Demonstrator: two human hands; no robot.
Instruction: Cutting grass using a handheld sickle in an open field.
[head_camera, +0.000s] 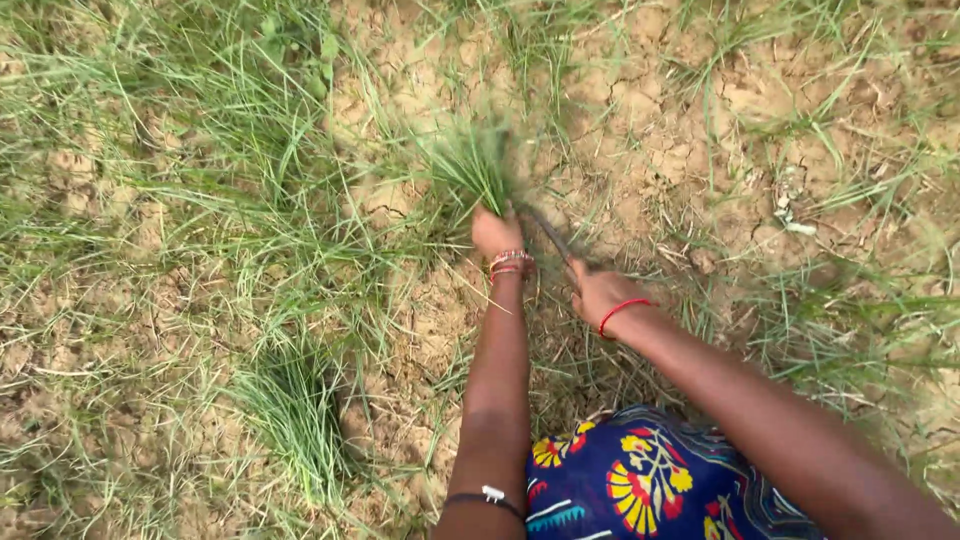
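Observation:
My left hand (495, 231) is closed around a tuft of green grass (470, 165) that fans up from my fist. Bangles ring that wrist. My right hand (597, 292), with a red band at the wrist, grips the handle of a thin dark sickle (548, 232). Its blade reaches up and to the left toward the base of the held tuft. Both hands are over dry, cracked soil (640, 120).
Long green grass (240, 150) covers the left side, with a thick clump (295, 410) at lower left. Bare cracked earth and sparse dry blades lie to the right. My knee in blue patterned cloth (640, 480) is at the bottom.

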